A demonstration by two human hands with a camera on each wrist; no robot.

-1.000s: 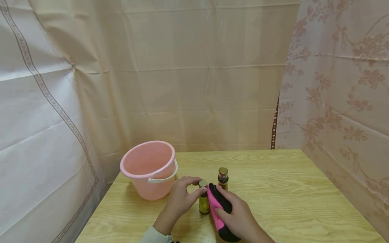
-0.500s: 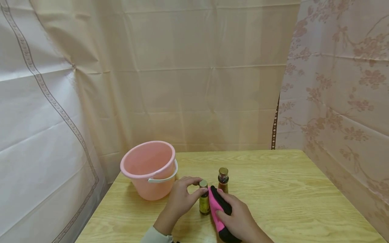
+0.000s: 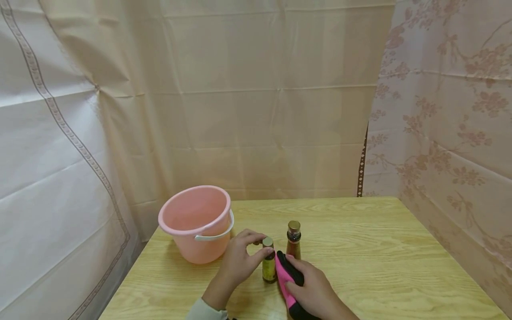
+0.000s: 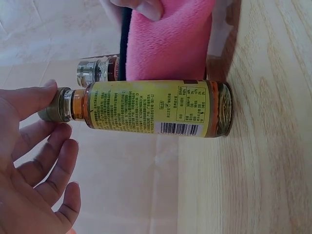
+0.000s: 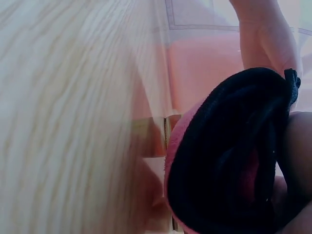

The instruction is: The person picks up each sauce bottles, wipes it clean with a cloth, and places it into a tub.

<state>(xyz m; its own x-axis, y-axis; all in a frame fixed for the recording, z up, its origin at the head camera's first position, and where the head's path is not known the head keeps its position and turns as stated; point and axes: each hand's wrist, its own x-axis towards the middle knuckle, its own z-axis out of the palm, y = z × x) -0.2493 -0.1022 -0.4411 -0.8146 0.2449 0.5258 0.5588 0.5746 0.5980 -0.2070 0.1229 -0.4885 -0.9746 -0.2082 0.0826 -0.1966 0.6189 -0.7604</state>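
Observation:
My left hand (image 3: pixel 239 261) pinches the green cap (image 4: pixel 54 106) of a small glass bottle (image 3: pixel 269 271) between thumb and index finger. The bottle stands upright on the table, and its yellow label (image 4: pixel 146 108) carries print and a barcode. My right hand (image 3: pixel 315 284) grips a folded plush cloth (image 3: pixel 283 279), pink with black edging, against the bottle's right side. Black folds of that cloth (image 5: pixel 219 156) fill much of the right wrist view. Just behind it stands a second bottle (image 3: pixel 294 234) with a gold cap, its lower part hidden by the cloth and right hand.
A pink bucket (image 3: pixel 200 251) with a white handle (image 3: pixel 214 238) stands at the left of the wooden table (image 3: pixel 360 249). Beige curtains (image 3: pixel 272 111) hang behind the table, with patterned ones at the sides.
My right hand has drawn the cloth slightly down along the bottle, towards me, showing more of the second bottle. The left hand and the pinched bottle have stayed nearly still.

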